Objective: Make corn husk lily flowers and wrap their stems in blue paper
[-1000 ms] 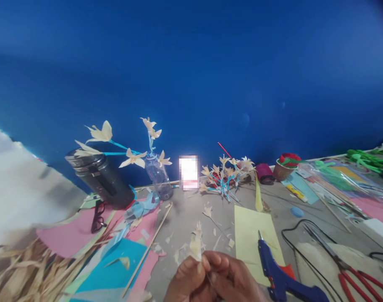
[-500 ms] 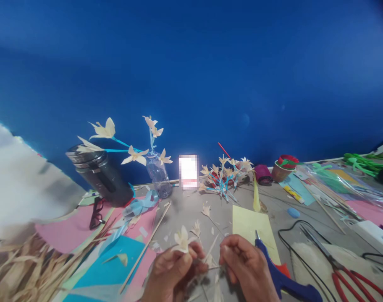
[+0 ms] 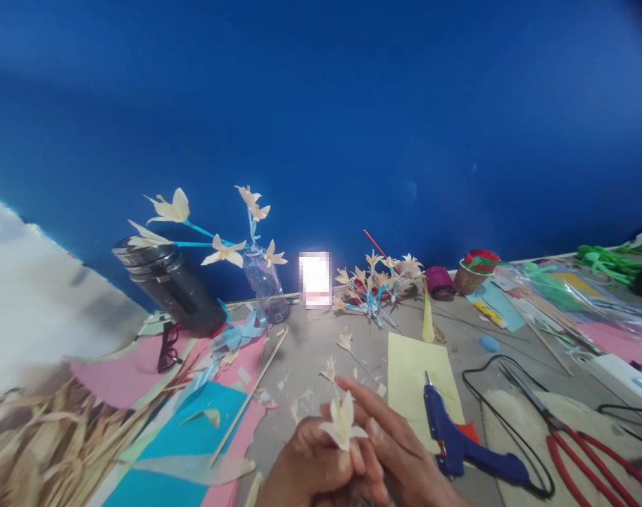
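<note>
Low in the middle of the view, a cream handmade flower (image 3: 343, 422) with pointed petals stands out of my left hand (image 3: 305, 461), whose thumb and fingers pinch its base. My right hand (image 3: 392, 440) presses up against the left one from the right side. Its fingers are closed behind and beside the bloom; what they grip is hidden. Just beyond my fingertips lies a small cream flower (image 3: 329, 368), and a second one (image 3: 345, 341) on a thin stem rests farther back. A blue glue gun (image 3: 458, 440) lies right of my right hand.
Red-handled scissors (image 3: 558, 429) and a black cord lie at right. A clear bottle (image 3: 265, 285) holds flowers beside a dark flask (image 3: 178, 289). More flowers on blue stems (image 3: 374, 303) stand at the back. Coloured paper (image 3: 167, 443) and dried husk strips (image 3: 30, 451) spread at left.
My right hand has moved left and closed in against my left hand. The held flower has shifted right and down with my left hand. The view has tilted slightly.
</note>
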Action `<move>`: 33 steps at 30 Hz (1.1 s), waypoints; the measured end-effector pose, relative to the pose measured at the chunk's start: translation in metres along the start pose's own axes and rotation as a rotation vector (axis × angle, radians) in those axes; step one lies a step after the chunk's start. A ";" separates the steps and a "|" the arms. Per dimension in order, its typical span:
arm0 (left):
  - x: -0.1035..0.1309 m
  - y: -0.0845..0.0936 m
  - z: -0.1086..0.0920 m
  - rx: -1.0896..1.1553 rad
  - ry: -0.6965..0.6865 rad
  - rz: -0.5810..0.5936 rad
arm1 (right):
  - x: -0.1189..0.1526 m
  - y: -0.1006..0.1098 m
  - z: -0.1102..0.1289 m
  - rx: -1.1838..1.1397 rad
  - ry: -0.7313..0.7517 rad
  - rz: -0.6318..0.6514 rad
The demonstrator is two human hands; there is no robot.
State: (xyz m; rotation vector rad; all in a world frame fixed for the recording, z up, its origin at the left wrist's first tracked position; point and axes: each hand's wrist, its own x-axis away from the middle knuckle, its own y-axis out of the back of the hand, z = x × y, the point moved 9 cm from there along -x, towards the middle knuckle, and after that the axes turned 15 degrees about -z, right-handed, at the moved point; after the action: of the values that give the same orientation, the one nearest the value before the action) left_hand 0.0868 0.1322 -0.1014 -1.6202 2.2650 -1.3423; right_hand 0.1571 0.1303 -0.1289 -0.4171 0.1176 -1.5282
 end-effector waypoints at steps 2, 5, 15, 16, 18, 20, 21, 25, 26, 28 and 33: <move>0.001 -0.002 0.008 -0.010 0.055 0.011 | 0.003 -0.008 0.002 -0.011 -0.055 0.071; 0.004 -0.001 0.008 0.012 0.052 -0.063 | 0.000 -0.008 0.006 0.011 -0.041 0.036; 0.011 0.024 -0.043 -0.098 -0.277 -0.341 | -0.016 0.027 0.004 -0.248 -0.048 -0.317; 0.012 0.029 -0.049 -0.111 -0.335 -0.381 | -0.014 0.024 0.003 -0.247 -0.061 -0.285; 0.014 0.034 -0.057 -0.145 -0.423 -0.432 | -0.009 0.017 0.006 -0.146 -0.031 -0.240; 0.015 0.036 -0.059 -0.169 -0.470 -0.448 | -0.002 0.008 0.010 0.006 0.046 -0.182; 0.015 0.036 -0.058 -0.175 -0.477 -0.445 | 0.001 0.003 0.011 0.063 0.077 -0.152; 0.015 0.037 -0.052 -0.169 -0.459 -0.436 | 0.005 -0.001 0.010 0.114 0.090 -0.142; 0.015 0.037 -0.052 -0.164 -0.451 -0.435 | 0.004 0.001 0.010 0.116 0.090 -0.159; 0.016 0.035 -0.051 -0.150 -0.432 -0.428 | 0.003 0.003 0.012 0.120 0.102 -0.168; 0.014 0.031 -0.050 -0.112 -0.391 -0.410 | 0.004 0.004 0.016 0.102 0.114 -0.164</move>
State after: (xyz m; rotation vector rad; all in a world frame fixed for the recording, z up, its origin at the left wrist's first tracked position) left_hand 0.0324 0.1536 -0.0852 -2.2416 1.8753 -0.8529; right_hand 0.1660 0.1295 -0.1146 -0.2632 0.0963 -1.7119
